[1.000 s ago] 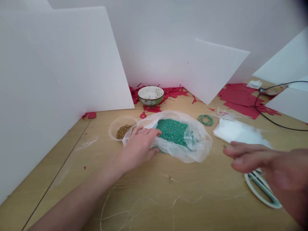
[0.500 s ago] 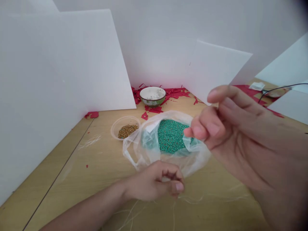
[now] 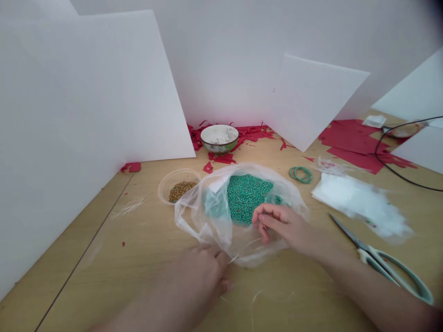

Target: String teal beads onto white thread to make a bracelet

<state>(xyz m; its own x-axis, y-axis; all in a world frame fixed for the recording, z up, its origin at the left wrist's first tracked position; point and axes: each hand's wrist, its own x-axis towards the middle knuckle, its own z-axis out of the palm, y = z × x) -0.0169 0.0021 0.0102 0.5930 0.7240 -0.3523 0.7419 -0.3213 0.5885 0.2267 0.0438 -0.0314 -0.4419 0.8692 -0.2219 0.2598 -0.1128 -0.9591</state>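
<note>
My right hand (image 3: pixel 285 226) curved its fingers near the green beads (image 3: pixel 246 196); my blurred left hand (image 3: pixel 204 267) met the bag (image 3: pixel 223 230)'s near edge. Whether either pinched anything, I couldn't tell.

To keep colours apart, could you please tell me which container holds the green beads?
The crumpled translucent plastic bag by the right hand; the round clear plastic tub holds golden-brown beads, and the white-and-green ceramic bowl shows none.

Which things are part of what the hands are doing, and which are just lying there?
Seemingly in use:
thin pale thread
translucent plastic bag
small round green beads

Seemingly lying about:
round white-and-green patterned bowl
flat red paper pieces
</note>
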